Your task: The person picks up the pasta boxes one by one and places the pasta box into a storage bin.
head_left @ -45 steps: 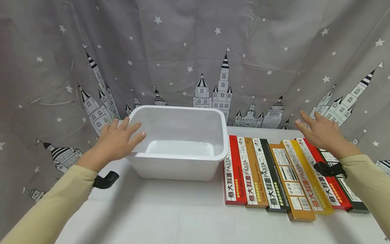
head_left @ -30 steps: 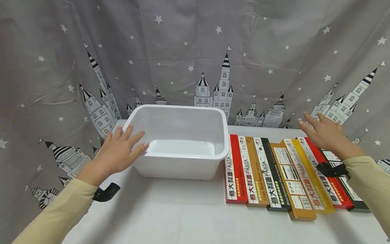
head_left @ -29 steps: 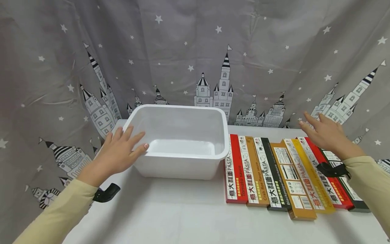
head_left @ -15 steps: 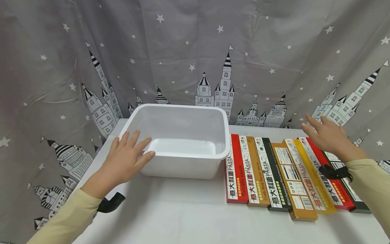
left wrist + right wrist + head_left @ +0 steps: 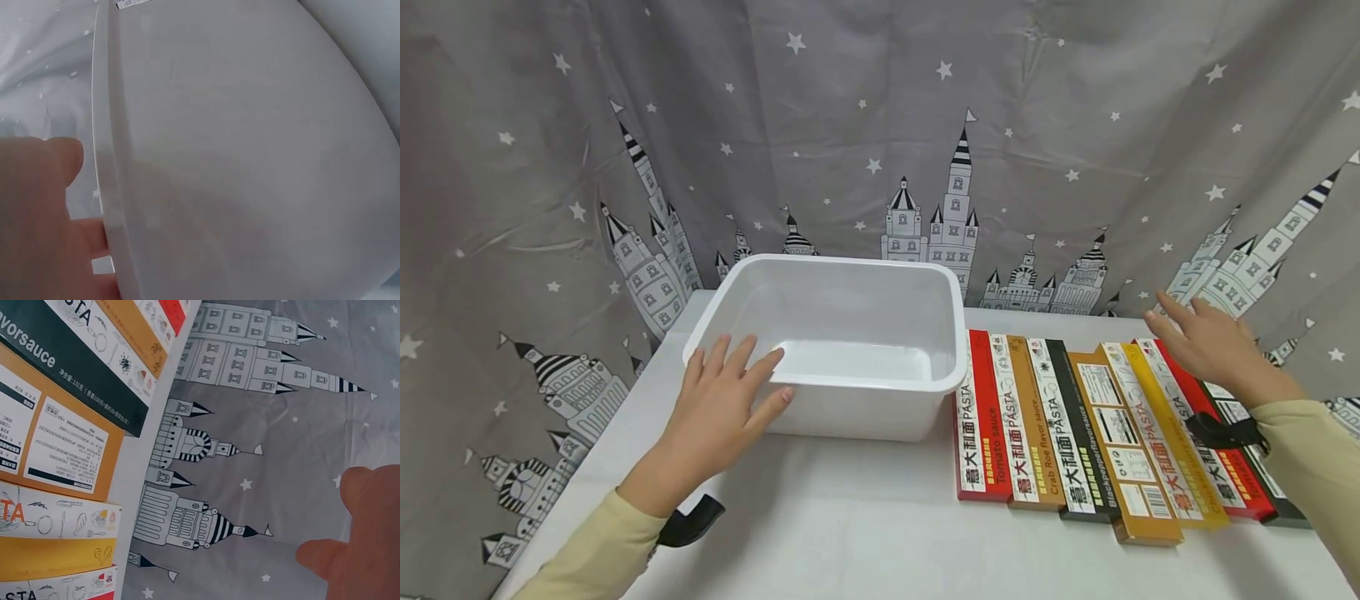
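My left hand (image 5: 718, 417) hovers at the front left corner of a white plastic tub (image 5: 865, 412), fingers spread and straight, holding nothing. In the left wrist view the hand (image 5: 44, 219) is beside the tub's rim (image 5: 109, 187); whether it touches cannot be told. On the right, my right hand (image 5: 1210, 346) hangs above the far ends of a row of pasta boxes (image 5: 1086, 433), its fingers loosely extended and holding nothing. The right wrist view has that hand (image 5: 369, 531) apart from the boxes (image 5: 69, 450). Nothing shows inside the visible part of the tub.
The boxes lie side by side on the white table (image 5: 850, 517), right of the tub, in red, brown, black, orange and yellow. One orange box (image 5: 1142, 500) juts toward the near edge. A grey curtain (image 5: 820, 108) with castles and stars hangs behind.
My left hand has come nearer and to the right along the tub's left side toward its front corner. The right hand has drifted slightly right and down. Tub and boxes stay put.
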Tool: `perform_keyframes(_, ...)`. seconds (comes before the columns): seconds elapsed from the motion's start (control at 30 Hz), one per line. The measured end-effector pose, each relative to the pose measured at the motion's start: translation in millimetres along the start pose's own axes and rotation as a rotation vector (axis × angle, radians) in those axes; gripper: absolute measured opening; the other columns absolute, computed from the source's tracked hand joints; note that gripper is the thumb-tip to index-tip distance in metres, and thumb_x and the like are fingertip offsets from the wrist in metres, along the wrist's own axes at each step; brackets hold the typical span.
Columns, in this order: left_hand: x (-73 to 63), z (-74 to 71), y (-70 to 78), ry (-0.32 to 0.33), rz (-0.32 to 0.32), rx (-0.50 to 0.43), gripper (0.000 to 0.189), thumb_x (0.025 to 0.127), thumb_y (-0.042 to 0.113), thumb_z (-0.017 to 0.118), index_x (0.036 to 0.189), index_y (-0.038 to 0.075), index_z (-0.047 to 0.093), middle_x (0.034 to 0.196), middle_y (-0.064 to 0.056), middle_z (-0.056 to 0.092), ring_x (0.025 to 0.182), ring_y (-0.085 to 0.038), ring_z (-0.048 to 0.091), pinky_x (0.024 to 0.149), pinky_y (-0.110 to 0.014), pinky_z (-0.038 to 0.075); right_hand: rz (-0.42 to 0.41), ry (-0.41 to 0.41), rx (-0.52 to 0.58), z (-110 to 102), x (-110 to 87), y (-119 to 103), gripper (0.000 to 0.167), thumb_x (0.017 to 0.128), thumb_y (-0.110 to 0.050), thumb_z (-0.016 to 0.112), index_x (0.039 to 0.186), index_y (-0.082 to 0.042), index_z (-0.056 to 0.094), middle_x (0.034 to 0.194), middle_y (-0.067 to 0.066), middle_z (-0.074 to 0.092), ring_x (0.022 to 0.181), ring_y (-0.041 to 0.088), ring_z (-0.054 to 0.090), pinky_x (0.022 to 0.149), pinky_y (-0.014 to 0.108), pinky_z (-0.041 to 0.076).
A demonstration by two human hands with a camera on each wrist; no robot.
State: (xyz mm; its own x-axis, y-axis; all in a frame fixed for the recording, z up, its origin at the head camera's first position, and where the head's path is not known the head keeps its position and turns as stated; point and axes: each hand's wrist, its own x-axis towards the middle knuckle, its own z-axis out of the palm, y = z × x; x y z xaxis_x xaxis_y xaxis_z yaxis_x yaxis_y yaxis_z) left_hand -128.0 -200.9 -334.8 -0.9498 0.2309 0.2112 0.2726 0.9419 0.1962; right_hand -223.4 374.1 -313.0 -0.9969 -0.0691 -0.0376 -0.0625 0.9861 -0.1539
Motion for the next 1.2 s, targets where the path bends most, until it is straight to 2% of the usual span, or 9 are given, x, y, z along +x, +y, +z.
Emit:
perform_keyframes(0.23, -4.1, 12.7, 0.9, 0.131, 0.024, -0.005, 0.056, 0.097, 0.039, 0.061, 0.143, 0.008, 0.056, 0.142, -0.027, 0.054, 0.139, -0.052, 0.038, 0.115, -0.074, 0.018, 0.016, -0.005, -0.013, 4.2, -2.0, 2.5, 0.077, 0.106, -0.055, 0.017, 0.159, 0.001, 0.017, 0.149, 0.050, 0.026, 0.138, 0.068, 0.019, 0.107, 0.082, 0.016)
perform_keyframes(0.5, -3.3, 36.4, -3.9, 0.384, 0.104, 0.024, 0.052, 0.087, 0.036, 0.070, 0.129, 0.006, 0.063, 0.113, -0.022, 0.065, 0.116, -0.046, 0.053, 0.110, -0.071, 0.026, 0.025, -0.011, -0.008, 5.6, -5.2, 8.1, 0.077, 0.106, -0.055, 0.016, 0.159, 0.001, 0.015, 0.148, 0.050, 0.026, 0.137, 0.068, 0.020, 0.106, 0.082, 0.018)
perform_keyframes(0.7, 0.5, 50.3, -7.3, 0.542, 0.147, 0.028, 0.045, 0.085, 0.035, 0.067, 0.116, 0.003, 0.065, 0.102, -0.023, 0.064, 0.104, -0.048, 0.054, 0.106, -0.072, 0.028, 0.030, -0.009, 0.011, 7.4, -7.6, 14.4, 0.076, 0.106, -0.054, 0.017, 0.159, 0.002, 0.015, 0.148, 0.050, 0.025, 0.137, 0.069, 0.019, 0.105, 0.082, 0.017)
perform_keyframes(0.87, 7.9, 59.0, -7.1, 0.614, 0.144, 0.002, 0.039, 0.085, 0.035, 0.065, 0.107, 0.002, 0.065, 0.098, -0.023, 0.063, 0.100, -0.048, 0.053, 0.106, -0.073, 0.028, 0.040, -0.004, 0.028, 8.1, -13.0, 24.1, 0.076, 0.106, -0.053, 0.017, 0.159, 0.002, 0.015, 0.148, 0.050, 0.025, 0.137, 0.069, 0.019, 0.104, 0.083, 0.016)
perform_keyframes(1.2, 12.7, 73.6, -9.3, 0.703, 0.114, -0.036, 0.036, 0.087, 0.034, 0.057, 0.098, 0.002, 0.065, 0.093, -0.022, 0.060, 0.094, -0.047, 0.050, 0.105, -0.073, 0.026, 0.059, -0.030, 0.031, 10.0, -19.4, 37.1, 0.075, 0.106, -0.052, 0.018, 0.160, 0.000, 0.010, 0.149, 0.052, 0.021, 0.134, 0.072, 0.022, 0.104, 0.085, 0.017)
